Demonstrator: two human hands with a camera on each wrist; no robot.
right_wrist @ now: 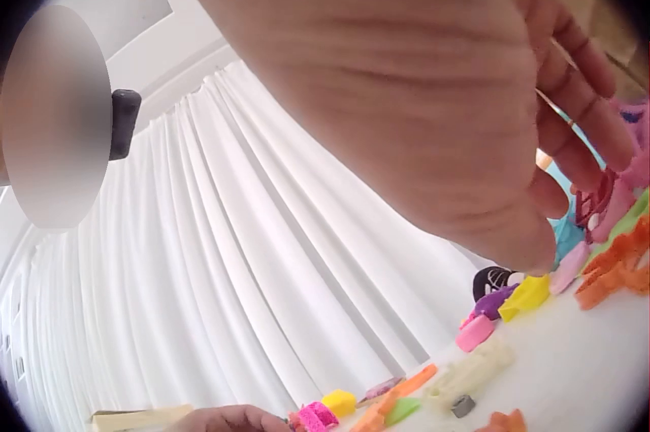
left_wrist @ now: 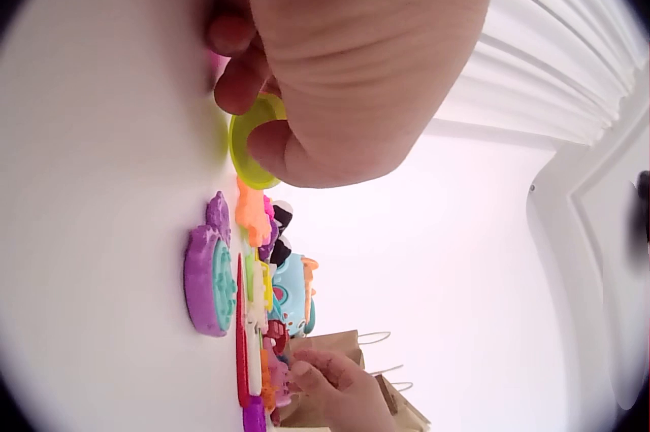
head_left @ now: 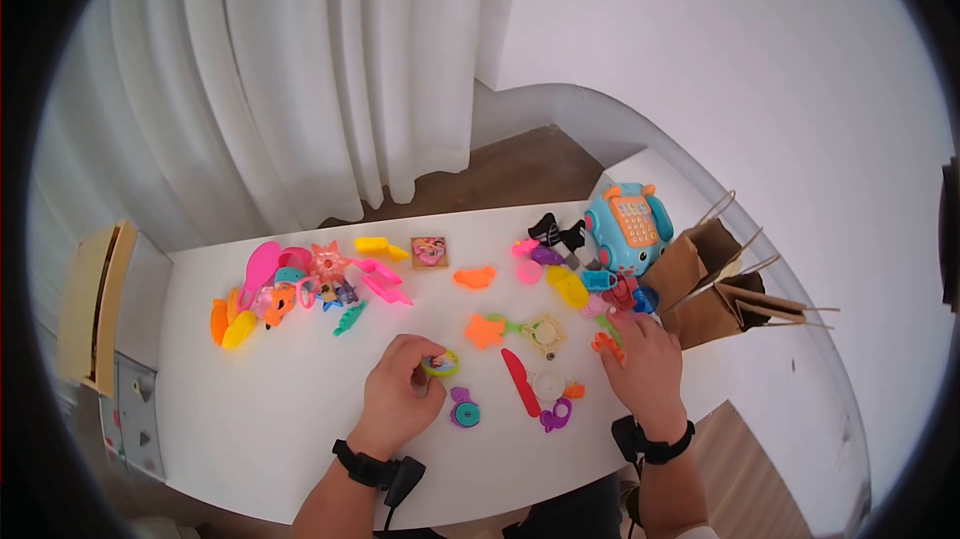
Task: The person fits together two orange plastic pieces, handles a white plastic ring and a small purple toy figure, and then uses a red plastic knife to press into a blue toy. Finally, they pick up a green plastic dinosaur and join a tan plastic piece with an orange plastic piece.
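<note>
My left hand (head_left: 393,401) pinches a small round lime-green toy (head_left: 441,363) with a picture on its top; in the left wrist view the thumb lies over the toy's green rim (left_wrist: 242,148). Just to the right of that hand is a purple toy with a round teal middle (head_left: 465,413). Over the right-hand pile, my right hand (head_left: 645,374) has its fingers loosely extended and apart. Near its thumb lies an orange toy (head_left: 607,346), and a red toy (head_left: 621,293) sits beyond its fingertips. Part of the pile is hidden under this hand.
A blue toy phone (head_left: 630,229) stands at the back right, beside brown paper bags (head_left: 690,264). Between the hands lie a red toy knife (head_left: 520,382) and an orange star (head_left: 485,331). Several colourful toys, including a pink paddle (head_left: 262,269), are heaped at the left. A wooden box (head_left: 98,309) borders the table.
</note>
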